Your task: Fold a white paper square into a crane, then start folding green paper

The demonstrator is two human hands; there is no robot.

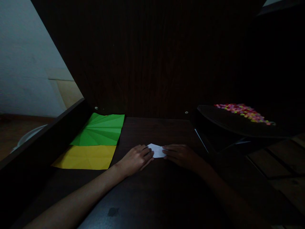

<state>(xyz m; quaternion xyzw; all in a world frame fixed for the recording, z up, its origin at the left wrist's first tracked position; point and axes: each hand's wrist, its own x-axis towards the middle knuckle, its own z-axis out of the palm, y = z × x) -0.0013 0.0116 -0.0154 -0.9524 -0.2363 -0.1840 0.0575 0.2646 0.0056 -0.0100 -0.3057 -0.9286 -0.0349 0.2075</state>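
Note:
A small piece of white folded paper (157,150) lies on the dark wooden desk, with a low peak along its far edge. My left hand (138,159) covers its left end, fingers bent and pressed together on it. From the other side, my right hand (182,155) grips the right end, its fingers close together over the paper. Both thumbs are near the paper's near edge. The ends of the paper are hidden under my fingers.
To the left lie a creased green sheet (102,130) and a yellow sheet (88,158). A raised side board (47,136) edges the desk there. A tall dark panel (147,63) stands behind. At the right, small colourful pieces (245,112) sit on a dark curved shelf (224,122).

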